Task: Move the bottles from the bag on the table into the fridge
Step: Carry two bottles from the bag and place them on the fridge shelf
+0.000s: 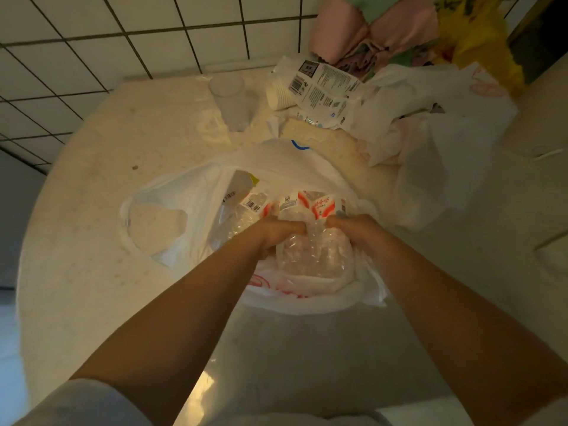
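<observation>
Both hands inside open white bag (196, 192) at near worktop (92, 210) edge. Left hand (276, 233) and right hand (353, 229) curl round clear bottles (310, 250), probably shrink-wrapped pack, red-white labels showing. Beyond: clear cup (230, 99), paper-cup sleeve (307, 84), crumpled white bags (430, 142), tiled wall (123, 32).

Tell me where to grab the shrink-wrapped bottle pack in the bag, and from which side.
Grip the bottle pack by its clear wrap at the top, from above through the bag mouth; the bottles lie bundled low inside, and both hands already bunch it there.
</observation>
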